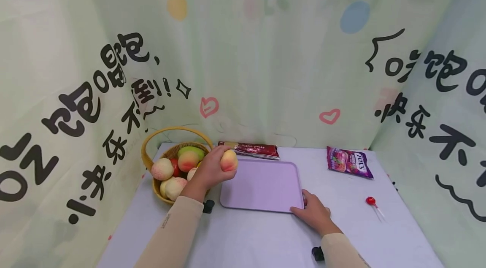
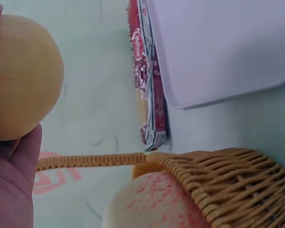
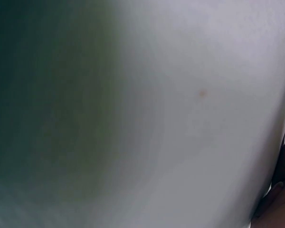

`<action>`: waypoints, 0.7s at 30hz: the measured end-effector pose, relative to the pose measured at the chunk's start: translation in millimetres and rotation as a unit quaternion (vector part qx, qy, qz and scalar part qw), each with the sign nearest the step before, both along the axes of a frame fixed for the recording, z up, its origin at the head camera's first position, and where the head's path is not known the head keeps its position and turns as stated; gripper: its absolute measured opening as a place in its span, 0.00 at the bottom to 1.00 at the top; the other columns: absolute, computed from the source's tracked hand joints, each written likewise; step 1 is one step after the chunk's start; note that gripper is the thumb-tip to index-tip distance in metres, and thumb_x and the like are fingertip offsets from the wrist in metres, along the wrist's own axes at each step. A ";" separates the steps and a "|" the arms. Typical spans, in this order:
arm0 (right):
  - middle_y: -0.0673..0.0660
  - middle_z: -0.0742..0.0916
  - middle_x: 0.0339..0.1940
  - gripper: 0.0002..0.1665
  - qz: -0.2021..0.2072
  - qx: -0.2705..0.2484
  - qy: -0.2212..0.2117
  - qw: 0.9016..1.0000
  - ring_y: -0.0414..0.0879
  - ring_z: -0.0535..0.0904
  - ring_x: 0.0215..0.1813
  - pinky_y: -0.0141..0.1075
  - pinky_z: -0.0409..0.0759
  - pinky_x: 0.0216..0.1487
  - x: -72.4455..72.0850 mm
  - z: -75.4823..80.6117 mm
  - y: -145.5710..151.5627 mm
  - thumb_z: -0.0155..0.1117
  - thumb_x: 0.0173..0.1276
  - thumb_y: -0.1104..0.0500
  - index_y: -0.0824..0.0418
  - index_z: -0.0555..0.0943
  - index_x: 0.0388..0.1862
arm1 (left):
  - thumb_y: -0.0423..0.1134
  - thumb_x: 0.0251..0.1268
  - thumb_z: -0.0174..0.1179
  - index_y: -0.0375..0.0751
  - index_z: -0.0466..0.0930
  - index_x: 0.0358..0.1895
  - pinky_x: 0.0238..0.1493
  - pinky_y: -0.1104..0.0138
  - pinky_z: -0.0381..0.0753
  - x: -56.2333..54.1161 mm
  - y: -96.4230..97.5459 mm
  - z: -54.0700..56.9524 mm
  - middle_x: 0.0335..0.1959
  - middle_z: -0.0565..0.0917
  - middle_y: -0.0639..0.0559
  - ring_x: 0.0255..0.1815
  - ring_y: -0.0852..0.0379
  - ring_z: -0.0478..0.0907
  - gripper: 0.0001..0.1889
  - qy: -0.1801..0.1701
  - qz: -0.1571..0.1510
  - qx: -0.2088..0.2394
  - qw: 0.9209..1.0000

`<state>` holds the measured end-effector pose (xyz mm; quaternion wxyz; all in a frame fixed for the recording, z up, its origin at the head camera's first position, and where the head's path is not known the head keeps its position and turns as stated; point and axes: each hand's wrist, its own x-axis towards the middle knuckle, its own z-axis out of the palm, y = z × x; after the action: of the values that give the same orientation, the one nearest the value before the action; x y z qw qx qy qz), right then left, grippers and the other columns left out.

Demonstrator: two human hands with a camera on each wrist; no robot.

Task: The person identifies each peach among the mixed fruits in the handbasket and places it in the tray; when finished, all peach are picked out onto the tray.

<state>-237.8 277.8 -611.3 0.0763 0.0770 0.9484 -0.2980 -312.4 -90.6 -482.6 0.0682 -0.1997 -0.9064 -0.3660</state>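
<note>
My left hand [image 1: 212, 169] holds a yellow-and-red peach [image 1: 229, 161], raised beside the fruit basket and over the left end of a light purple tray [image 1: 262, 185]. In the left wrist view the peach [image 2: 26, 78] sits in the curled fingers, above the wicker basket [image 2: 228, 183]. At the tray's near right corner, my right hand [image 1: 314, 212] grips the rim, thumb along the front edge and fingers at the side. The right wrist view is mostly a blurred pale surface, with part of the right hand [image 3: 280, 199] at its right edge.
The wicker basket [image 1: 146, 150] with a tall handle holds several peaches and other fruit. A long red snack packet [image 1: 252, 150] lies behind the tray. Farther right are a purple snack bag [image 1: 349, 162] and a red lollipop [image 1: 370, 201]. A printed curtain [image 1: 265, 69] surrounds the table.
</note>
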 end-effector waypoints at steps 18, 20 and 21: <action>0.59 0.84 0.51 0.58 -0.012 0.002 0.002 1.000 0.53 0.77 0.52 0.60 0.68 0.54 2.0 2.2 -2.9 0.75 0.58 0.36 0.64 0.64 0.78 | 0.47 0.50 0.76 0.46 0.71 0.72 0.61 0.54 0.80 -26.3 27.5 -19.2 0.70 0.75 0.48 0.60 0.48 0.74 0.42 -0.051 -0.006 -0.065 0.997; 0.59 0.84 0.51 0.58 -0.012 0.003 0.001 1.000 0.53 0.77 0.52 0.61 0.68 0.54 2.4 1.7 -1.9 0.75 0.58 0.36 0.64 0.64 0.78 | 0.46 0.50 0.76 0.45 0.71 0.71 0.61 0.54 0.80 -28.7 31.6 -20.4 0.68 0.76 0.47 0.58 0.49 0.74 0.42 -0.055 -0.008 -0.066 0.996; 0.59 0.84 0.51 0.58 -0.012 0.003 0.001 1.000 0.53 0.77 0.53 0.61 0.68 0.55 2.6 1.4 -1.4 0.75 0.58 0.35 0.64 0.64 0.78 | 0.46 0.50 0.76 0.45 0.71 0.71 0.61 0.55 0.79 -29.8 33.6 -20.7 0.67 0.76 0.47 0.57 0.49 0.74 0.41 -0.060 -0.008 -0.066 0.996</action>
<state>-235.2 276.4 -609.9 0.0711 0.0885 0.9485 -0.2958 -342.2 -57.0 -503.3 -0.0025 -0.1892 -0.9294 -0.3169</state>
